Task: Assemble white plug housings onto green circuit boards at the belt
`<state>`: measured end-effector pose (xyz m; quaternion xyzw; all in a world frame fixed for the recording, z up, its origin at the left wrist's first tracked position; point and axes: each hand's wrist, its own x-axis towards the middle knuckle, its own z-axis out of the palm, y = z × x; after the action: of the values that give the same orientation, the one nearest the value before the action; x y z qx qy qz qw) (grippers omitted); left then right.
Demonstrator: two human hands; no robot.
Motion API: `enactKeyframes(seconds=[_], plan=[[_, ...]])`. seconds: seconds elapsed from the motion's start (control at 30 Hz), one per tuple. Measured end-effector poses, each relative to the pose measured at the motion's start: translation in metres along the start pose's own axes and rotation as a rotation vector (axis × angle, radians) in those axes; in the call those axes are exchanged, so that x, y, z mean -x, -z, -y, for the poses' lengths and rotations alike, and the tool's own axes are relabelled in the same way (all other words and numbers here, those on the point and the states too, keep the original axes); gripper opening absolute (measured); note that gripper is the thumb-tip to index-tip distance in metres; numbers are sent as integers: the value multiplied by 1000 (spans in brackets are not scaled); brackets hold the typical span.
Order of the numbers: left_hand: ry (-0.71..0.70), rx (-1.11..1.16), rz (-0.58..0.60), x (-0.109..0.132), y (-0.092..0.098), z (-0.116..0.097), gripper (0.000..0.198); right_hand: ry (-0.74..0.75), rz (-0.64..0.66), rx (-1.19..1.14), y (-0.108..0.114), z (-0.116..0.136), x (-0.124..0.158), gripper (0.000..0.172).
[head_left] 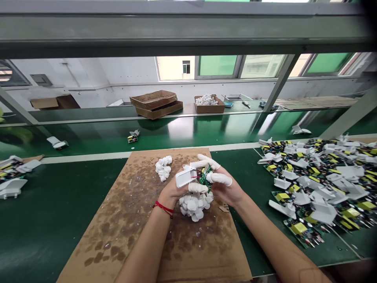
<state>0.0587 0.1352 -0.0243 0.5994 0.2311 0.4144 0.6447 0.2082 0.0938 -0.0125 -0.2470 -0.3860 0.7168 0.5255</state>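
Observation:
Over the cardboard sheet [141,220], both hands are closed on one small green circuit board [205,177] with a white plastic cover [186,177] wired to it. My left hand [178,186] grips the cover side, with a red cord round its wrist. My right hand [222,181] pinches the board from the right. White finger cots sheathe several fingertips. Just below the hands lies a heap of small white pieces [195,206]. A smaller heap of white pieces [163,168] sits beyond my left hand.
To the right spreads a large pile of circuit boards with white covers [318,184]; more boards [14,173] lie at the far left. Single units [133,136] rest on the green belt [100,135]. Behind stand cardboard trays [159,114] and a box of white pieces [209,108]. A metal beam [188,31] crosses overhead.

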Motion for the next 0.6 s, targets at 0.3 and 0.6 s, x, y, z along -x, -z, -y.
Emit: enactKeyframes(seconds=[0.3, 0.6], plan=[[16, 77, 159, -2, -8, -7, 73, 170, 19, 14, 1, -10, 1, 53], [64, 158, 137, 2, -7, -5, 75, 196, -7, 18, -3, -10, 0, 56]])
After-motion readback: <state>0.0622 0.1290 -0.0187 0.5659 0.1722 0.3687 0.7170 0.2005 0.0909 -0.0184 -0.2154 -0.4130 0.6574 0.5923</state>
